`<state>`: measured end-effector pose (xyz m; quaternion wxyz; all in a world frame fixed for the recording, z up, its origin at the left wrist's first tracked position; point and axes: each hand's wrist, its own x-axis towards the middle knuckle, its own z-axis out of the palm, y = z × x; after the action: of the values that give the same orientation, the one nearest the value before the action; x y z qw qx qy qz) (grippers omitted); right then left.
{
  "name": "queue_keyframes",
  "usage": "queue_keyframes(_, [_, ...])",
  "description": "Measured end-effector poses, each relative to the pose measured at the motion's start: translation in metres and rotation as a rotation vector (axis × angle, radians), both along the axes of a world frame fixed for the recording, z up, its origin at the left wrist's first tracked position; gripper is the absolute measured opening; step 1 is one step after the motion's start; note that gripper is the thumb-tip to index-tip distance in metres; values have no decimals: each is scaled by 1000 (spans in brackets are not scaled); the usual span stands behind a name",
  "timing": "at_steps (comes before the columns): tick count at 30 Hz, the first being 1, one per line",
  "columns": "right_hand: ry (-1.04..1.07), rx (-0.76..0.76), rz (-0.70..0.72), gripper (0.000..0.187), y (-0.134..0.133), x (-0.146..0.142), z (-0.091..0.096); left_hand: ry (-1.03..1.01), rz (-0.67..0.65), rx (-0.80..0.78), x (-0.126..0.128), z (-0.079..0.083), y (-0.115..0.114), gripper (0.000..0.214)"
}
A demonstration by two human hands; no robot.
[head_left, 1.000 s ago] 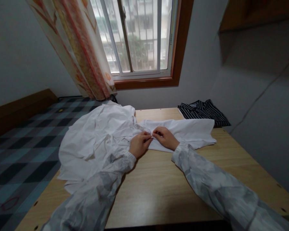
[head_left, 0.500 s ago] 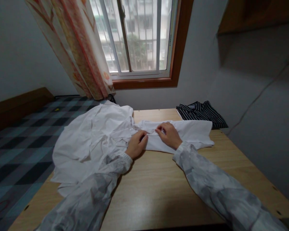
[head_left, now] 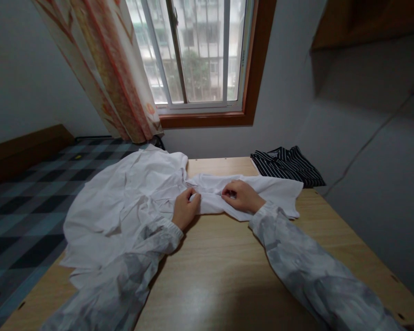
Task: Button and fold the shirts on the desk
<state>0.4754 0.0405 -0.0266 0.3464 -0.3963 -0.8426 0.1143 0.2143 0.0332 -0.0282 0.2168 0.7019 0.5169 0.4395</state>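
A white garment that looks like a shirt (head_left: 120,184) lies spread over the wooden table (head_left: 207,266), its wide rumpled part on the left. One narrow sleeve-like length stretches across to the right. My left hand (head_left: 186,208) is closed on the cloth where this length meets the wide part, thumb and fingers pinching a fold. Farther right, my right hand (head_left: 243,196) pinches the narrow length near its middle, with fingertips pressed together on the fabric. Part of the garment is hidden behind my left forearm.
A folded black striped garment (head_left: 286,166) sits at the table's back right corner. To the left is a bed with a checked cover (head_left: 24,202). Beyond the table are a window (head_left: 203,59) and a patterned curtain (head_left: 119,78). A cable (head_left: 369,142) runs along the right wall.
My left hand has moved left and slightly down with the cloth, and the wide part has shifted left. Near my right hand, the lower edge of the narrow length has crumpled and dropped a little.
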Motion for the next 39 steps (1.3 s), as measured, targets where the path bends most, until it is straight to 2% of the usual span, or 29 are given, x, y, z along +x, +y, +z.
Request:
queue_keyframes(9, [-50, 66, 27, 7, -1, 2, -2, 5, 35, 56, 0, -5, 4, 23])
queue_keyframes(13, [71, 48, -81, 8, -11, -4, -5, 64, 54, 269, 1, -1, 1, 6])
queue_keyframes(15, [140, 38, -138, 9, -17, -7, -8, 148, 54, 364, 3, 3, -7, 9])
queue_keyframes(17, [205, 31, -182, 11, -21, -10, -12, 264, -31, 393, 7, 8, -20, 12])
queue_keyframes(19, [280, 3, -202, 13, -24, -12, -18, 370, -180, 353, 14, 11, -32, 12])
queue_keyframes(21, [361, -45, -197, 15, -24, -13, -23, 417, -273, 295, 22, 11, -40, 15])
queue_keyframes(25, [460, -151, -144, 21, -23, -11, -32, 370, -228, 200, 39, 7, -39, 26])
queue_keyframes(27, [469, -187, -115, 24, -23, -9, -34, 333, -211, 165, 45, 3, -34, 24])
queue_keyframes(31, [452, -214, -54, 26, -25, -10, -34, 273, -247, 122, 50, -3, -27, 20])
queue_keyframes(39, [434, -228, -7, 21, -25, -12, -33, 104, -340, -20, 47, -9, -20, 34])
